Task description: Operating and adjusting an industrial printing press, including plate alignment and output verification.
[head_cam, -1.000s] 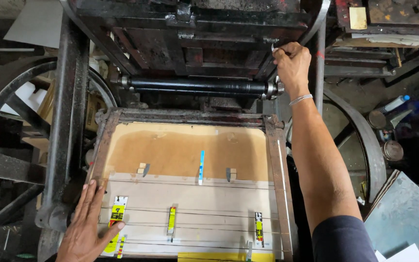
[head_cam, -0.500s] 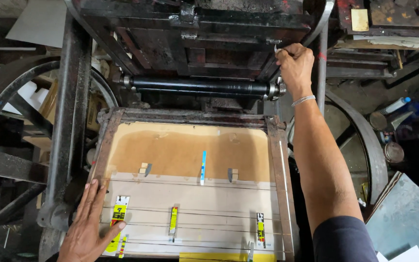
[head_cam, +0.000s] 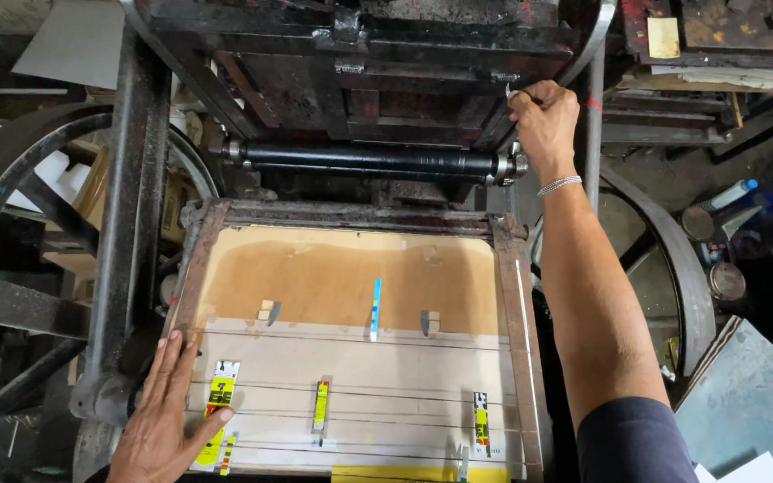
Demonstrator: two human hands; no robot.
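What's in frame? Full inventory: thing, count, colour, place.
press frame: 1, dark iron, top and left
roller: 1, black, across the press above the bed
flat bed: 1, tan board in a rusty metal border, centre
blue strip: 1, blue, upright at mid-bed
yellow tabs: 3, yellow with dark marks, along the lower bed
flywheel: 1, dark, left edge
curved wheel rim: 1, dark, right of the forearm
bottle: 1, white with blue cap, lying at right
round tin: 1, metallic, lower right
bracelet: 1, silver, right wrist
left hand: flat on the bed's lower left edge
right hand: closed on a small metal part at the press's upper right
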